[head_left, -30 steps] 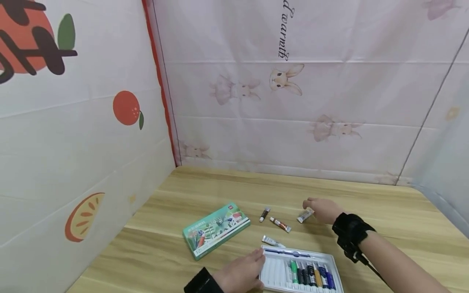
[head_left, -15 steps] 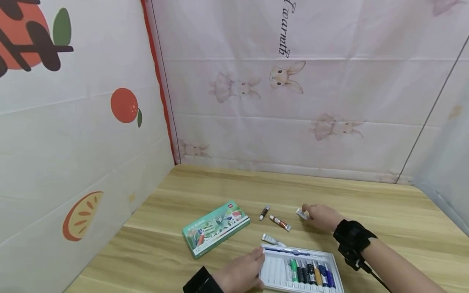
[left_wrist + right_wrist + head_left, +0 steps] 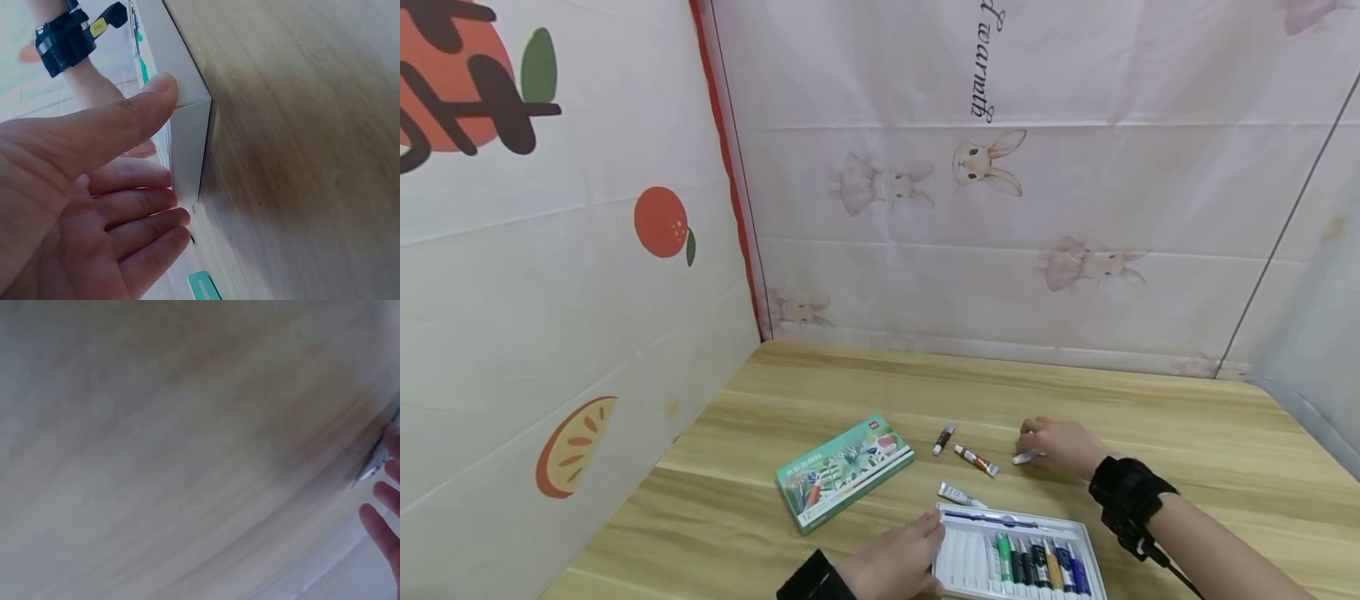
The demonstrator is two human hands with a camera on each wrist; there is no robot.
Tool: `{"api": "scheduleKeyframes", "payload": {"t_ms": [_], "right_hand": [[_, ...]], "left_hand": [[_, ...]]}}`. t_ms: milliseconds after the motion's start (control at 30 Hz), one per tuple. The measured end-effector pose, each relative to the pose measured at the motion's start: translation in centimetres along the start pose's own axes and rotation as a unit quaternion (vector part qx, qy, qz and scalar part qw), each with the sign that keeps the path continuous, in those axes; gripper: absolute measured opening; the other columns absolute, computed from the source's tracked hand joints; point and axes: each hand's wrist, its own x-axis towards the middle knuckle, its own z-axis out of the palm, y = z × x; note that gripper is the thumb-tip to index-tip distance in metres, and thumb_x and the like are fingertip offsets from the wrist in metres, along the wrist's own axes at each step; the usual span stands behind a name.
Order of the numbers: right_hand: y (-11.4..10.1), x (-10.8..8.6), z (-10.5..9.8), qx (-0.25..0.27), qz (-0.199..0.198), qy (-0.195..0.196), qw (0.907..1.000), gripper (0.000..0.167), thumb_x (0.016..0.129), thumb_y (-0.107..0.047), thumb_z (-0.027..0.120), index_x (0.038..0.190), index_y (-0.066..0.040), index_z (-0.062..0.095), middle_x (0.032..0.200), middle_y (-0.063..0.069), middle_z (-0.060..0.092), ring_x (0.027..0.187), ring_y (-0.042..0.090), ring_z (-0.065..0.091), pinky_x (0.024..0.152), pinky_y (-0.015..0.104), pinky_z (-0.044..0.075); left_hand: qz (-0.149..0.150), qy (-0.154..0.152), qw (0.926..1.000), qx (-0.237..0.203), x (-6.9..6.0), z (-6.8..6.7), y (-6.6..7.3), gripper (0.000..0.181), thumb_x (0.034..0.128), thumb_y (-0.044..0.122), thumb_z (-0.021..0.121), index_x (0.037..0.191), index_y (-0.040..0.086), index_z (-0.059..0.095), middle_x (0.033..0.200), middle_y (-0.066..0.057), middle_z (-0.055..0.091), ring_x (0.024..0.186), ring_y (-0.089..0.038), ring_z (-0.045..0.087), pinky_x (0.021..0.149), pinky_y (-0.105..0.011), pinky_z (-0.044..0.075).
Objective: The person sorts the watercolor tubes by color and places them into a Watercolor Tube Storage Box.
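In the head view, my right hand [image 3: 1060, 446] pinches a small silver-white paint tube [image 3: 1026, 457] low over the table; its fingers cover part of the tube. At the right edge of the right wrist view, fingertips [image 3: 392, 440] touch that tube's silver end [image 3: 374, 469]. My left hand [image 3: 901, 557] rests against the left side of a white plastic paint tray [image 3: 958, 557]. Seen from the left wrist, its thumb lies on the tray's wall [image 3: 190, 134] and its fingers stretch out along the corner. Several paint tubes [image 3: 1041, 565] fill the tray's right slots, under a slim brush [image 3: 988, 519].
Loose on the wooden table [image 3: 1120, 408] lie a dark tube [image 3: 943, 439], a red-brown tube [image 3: 976, 460] and a white tube [image 3: 960, 496] just behind the tray. A green paint box [image 3: 845, 472] is at the left. Printed cloth walls [image 3: 910, 308] border the table.
The right hand has drawn slightly nearer, and the silver-white tube has turned from slanted to almost sideways under its fingers. The left hand stays on the tray.
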Motion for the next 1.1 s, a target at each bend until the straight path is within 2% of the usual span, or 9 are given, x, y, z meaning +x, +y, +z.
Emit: {"api": "scheduleKeyframes", "payload": {"t_ms": [167,267,467,600,700,933,1100], "right_hand": [[-0.4,-0.3,0.1,0.015,0.017,-0.007,0.9997,0.01,0.073,-0.009,0.076,0.078,-0.012,0.068,0.073,-0.007,0.056,0.064,0.005,0.052,0.054,0.025,0.048],[-0.7,-0.4,-0.1,0.02,0.013,-0.013,0.9996,0.009,0.073,-0.009,0.075,0.078,-0.013,0.068,0.072,-0.008,0.055,0.063,0.004,0.052,0.053,0.025,0.047],[-2.4,0.1,-1.6,0.026,-0.054,0.009,0.9982,0.012,0.073,-0.011,0.076,0.081,-0.013,0.068,0.076,-0.007,0.057,0.068,0.004,0.056,0.057,0.02,0.049],[-4.6,0.9,-3.1,0.034,-0.097,0.025,0.9944,0.015,0.072,-0.011,0.077,0.085,-0.013,0.069,0.08,-0.005,0.06,0.072,0.005,0.058,0.06,0.017,0.049],[-6.3,1.4,-4.0,0.049,-0.115,0.017,0.992,0.016,0.073,-0.013,0.076,0.088,-0.014,0.07,0.084,-0.006,0.061,0.074,0.003,0.058,0.063,0.014,0.047],[-9.4,2.0,-4.1,0.056,-0.17,0.003,0.9838,0.014,0.076,-0.014,0.074,0.089,-0.017,0.069,0.087,-0.01,0.061,0.078,0.0,0.056,0.066,0.008,0.044],[-10.7,1.8,-4.1,0.057,-0.188,0.0,0.9806,0.017,0.077,-0.016,0.073,0.093,-0.018,0.069,0.091,-0.01,0.061,0.08,-0.001,0.054,0.068,0.009,0.044]], "left_hand": [[-0.014,-0.008,0.9998,-0.009,0.1,0.1,0.1,0.06,0.0833,0.034,0.063,0.131,0.001,0.047,0.138,-0.013,0.041,0.128,-0.015,0.034,0.097,-0.023,0.036],[-0.02,-0.012,0.9996,-0.014,0.2,0.3,0.2,0.061,0.0832,0.034,0.064,0.132,0.001,0.047,0.138,-0.012,0.041,0.128,-0.015,0.034,0.098,-0.024,0.035],[-0.025,-0.011,0.9995,-0.013,0.3,0.4,0.1,0.062,0.0826,0.033,0.065,0.132,0.001,0.046,0.139,-0.012,0.04,0.128,-0.015,0.033,0.098,-0.024,0.035],[-0.033,-0.01,0.9994,-0.007,0.4,0.4,0.0,0.062,0.0829,0.032,0.065,0.132,0.001,0.046,0.14,-0.012,0.039,0.129,-0.015,0.032,0.099,-0.025,0.034],[-0.036,-0.011,0.9993,-0.005,0.4,0.4,0.0,0.061,0.0835,0.032,0.065,0.132,0.001,0.046,0.14,-0.011,0.039,0.129,-0.014,0.032,0.1,-0.025,0.033],[-0.039,-0.013,0.9991,0.0,0.4,0.3,0.0,0.061,0.0837,0.033,0.065,0.132,0.001,0.046,0.14,-0.011,0.038,0.129,-0.013,0.031,0.1,-0.024,0.033],[-0.041,-0.014,0.9991,0.003,0.4,0.1,0.2,0.062,0.0833,0.033,0.065,0.133,0.002,0.045,0.141,-0.011,0.038,0.129,-0.013,0.031,0.099,-0.024,0.033]]}}
